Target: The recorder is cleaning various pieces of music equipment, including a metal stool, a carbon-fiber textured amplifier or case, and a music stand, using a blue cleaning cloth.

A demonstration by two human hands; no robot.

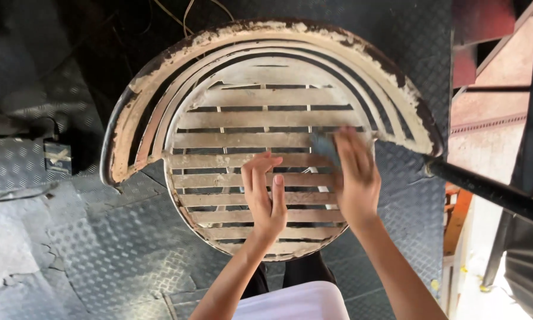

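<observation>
Fingers of our left hand point(265, 192) lie open, bracing the slatted chair seat point(242, 139), while our right hand point(355, 178) presses a bluish sanding pad point(322, 145) flat against its right side.

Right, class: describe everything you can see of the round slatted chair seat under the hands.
The chair seat is round, made of pale horizontal slats with dark gaps, and ringed at the back by a curved, banded backrest. Its cream paint is worn, flaking and grimy, with dark material showing at the rim. It stands on a grey checker-plate floor. The left hand rests flat on the slats; the right hand presses a small bluish pad against them.
</observation>
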